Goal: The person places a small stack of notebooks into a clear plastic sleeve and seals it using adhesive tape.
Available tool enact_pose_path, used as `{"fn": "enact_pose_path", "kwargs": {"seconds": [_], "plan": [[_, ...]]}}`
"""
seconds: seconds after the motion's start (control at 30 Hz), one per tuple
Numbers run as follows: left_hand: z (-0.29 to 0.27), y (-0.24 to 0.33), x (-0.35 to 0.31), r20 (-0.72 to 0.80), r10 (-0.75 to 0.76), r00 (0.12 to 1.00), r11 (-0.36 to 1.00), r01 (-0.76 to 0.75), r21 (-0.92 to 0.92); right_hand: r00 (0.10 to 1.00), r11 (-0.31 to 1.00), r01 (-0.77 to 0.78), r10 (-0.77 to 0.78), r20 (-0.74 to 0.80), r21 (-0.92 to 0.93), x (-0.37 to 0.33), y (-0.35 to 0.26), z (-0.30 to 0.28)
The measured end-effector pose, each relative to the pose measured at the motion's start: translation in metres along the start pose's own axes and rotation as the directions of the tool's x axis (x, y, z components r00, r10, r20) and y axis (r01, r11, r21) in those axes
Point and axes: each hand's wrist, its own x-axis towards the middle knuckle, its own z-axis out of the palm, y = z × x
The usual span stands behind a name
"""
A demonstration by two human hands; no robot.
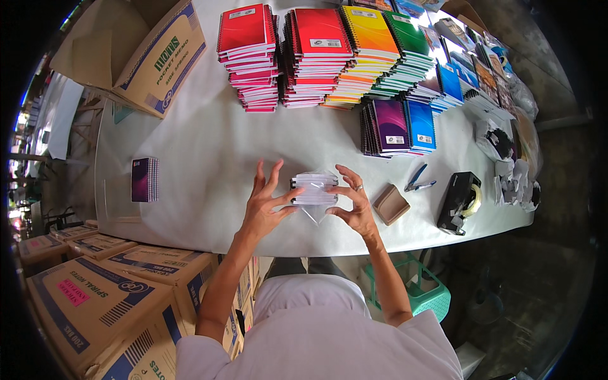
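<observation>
With the thumb and forefinger of our left hand (265, 207) and of our right hand (359, 209), we grasp both ends of a small stack of notepads (310, 181) in thin, shiny clear plastic (312, 214), by the middle of the table's (202, 152) near edge. Toward its near right corner, a black tape dispenser (451, 201) holds a round roll (474, 201). At the far left corner stands an open cardboard box (161, 63), contents hidden.
</observation>
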Motion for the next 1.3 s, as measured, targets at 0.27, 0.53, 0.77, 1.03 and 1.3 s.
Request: {"fn": "enact_pose_path", "kwargs": {"seconds": [0.27, 0.53, 0.77, 1.03, 1.3], "plan": [[-0.008, 0.007, 0.027, 0.047, 0.155, 0.987, 0.968, -0.161, 0.193, 0.999, 0.996, 0.016, -0.019, -0.036, -0.083, 0.008, -0.012, 0.014], [-0.013, 0.004, 0.024, 0.156, 0.102, 0.982, 0.972, -0.131, 0.193, 0.984, 0.965, 0.163, -0.144, 0.107, -0.203, 0.052, -0.044, -0.010], [-0.007, -0.004, 0.019, 0.131, 0.149, 0.980, 0.956, -0.177, 0.235, 0.996, 0.977, 0.001, 0.019, -0.091, 0.214, 0.016, -0.015, -0.030], [-0.005, -0.005, 0.024, 0.113, 0.172, 0.979, 0.963, -0.191, 0.188, 1.000, 0.999, -0.020, 0.019, -0.023, -0.035, 0.012, -0.022, 0.010], [-0.004, -0.010, 0.043, 0.006, 0.263, 0.965, 0.962, -0.263, 0.079, 0.993, 0.980, -0.082, 0.065, -0.095, -0.184, 0.024, -0.021, 0.007]]}}
